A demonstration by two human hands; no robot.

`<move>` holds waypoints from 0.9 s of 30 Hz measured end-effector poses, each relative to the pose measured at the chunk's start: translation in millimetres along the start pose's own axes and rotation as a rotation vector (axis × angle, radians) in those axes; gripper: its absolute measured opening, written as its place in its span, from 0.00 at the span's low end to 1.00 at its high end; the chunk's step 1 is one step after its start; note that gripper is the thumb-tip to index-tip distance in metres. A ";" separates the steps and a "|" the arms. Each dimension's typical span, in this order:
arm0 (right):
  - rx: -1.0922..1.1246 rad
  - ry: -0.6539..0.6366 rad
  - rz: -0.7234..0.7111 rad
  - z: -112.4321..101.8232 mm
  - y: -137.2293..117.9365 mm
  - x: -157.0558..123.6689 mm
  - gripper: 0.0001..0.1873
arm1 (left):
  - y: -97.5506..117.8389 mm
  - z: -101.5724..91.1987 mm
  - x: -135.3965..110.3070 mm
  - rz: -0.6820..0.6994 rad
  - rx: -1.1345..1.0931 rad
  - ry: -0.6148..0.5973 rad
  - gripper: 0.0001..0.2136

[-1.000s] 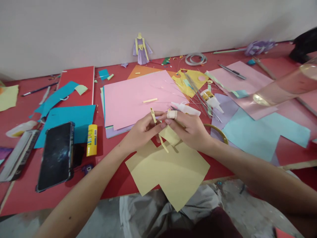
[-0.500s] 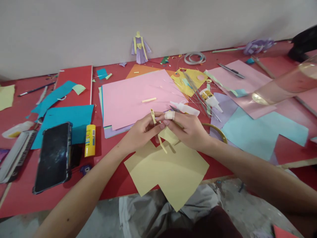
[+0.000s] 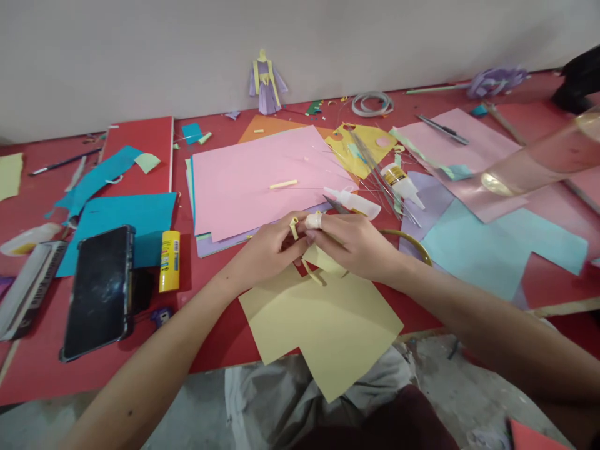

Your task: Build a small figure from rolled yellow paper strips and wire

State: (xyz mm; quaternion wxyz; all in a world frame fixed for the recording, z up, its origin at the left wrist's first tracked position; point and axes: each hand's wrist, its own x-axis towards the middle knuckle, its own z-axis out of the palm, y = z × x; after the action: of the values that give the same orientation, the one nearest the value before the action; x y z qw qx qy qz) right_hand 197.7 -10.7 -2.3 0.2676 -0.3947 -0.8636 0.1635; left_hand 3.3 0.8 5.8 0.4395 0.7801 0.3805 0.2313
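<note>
Both hands meet over a pale yellow sheet (image 3: 323, 325) that overhangs the table's front edge. My left hand (image 3: 265, 253) is closed on a thin yellow paper strip (image 3: 313, 274); its curled end (image 3: 294, 226) pokes up above the fingers and its tail hangs below them. My right hand (image 3: 359, 244), with a white wrap (image 3: 314, 220) on one finger, is closed with its fingertips pinched at the strip; the exact contact is hidden. A raised pale yellow paper flap (image 3: 323, 259) lies under the right fingers. Behind that hand a dark pointed tool tip (image 3: 335, 204) shows.
Pink sheets (image 3: 253, 181) are stacked behind the hands, near glue bottles (image 3: 403, 184). A glue stick (image 3: 169, 261) and phone (image 3: 98, 294) lie left. A purple paper figure (image 3: 268, 84) leans against the wall. A clear cylinder (image 3: 539, 156) juts in from the right.
The strip's curled end has dropped lower and sits closer to the right fingertips. Its tail has shifted slightly right and up. Both hands stay together, and the view has moved slightly.
</note>
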 end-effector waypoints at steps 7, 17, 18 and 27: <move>-0.036 -0.008 -0.038 -0.1 0.4 0.9 0.10 | -2.7 -0.1 0.9 0.026 -0.007 -0.003 0.15; -0.069 0.008 -0.077 0.0 -0.2 0.4 0.09 | -1.5 -0.1 1.1 0.027 0.007 -0.008 0.16; -0.068 0.006 -0.077 0.1 -0.1 0.6 0.09 | -1.5 -0.2 1.2 0.026 0.010 -0.007 0.16; -0.068 -0.025 -0.053 -1.4 -0.9 0.8 0.10 | -3.9 0.2 1.1 0.028 -0.007 -0.011 0.16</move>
State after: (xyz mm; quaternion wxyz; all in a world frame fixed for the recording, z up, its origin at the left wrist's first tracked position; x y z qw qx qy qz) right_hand 197.5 -10.6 -0.5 0.2476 -0.3783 -0.8822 0.1315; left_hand 2.6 2.8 2.4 0.4410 0.7850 0.3664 0.2347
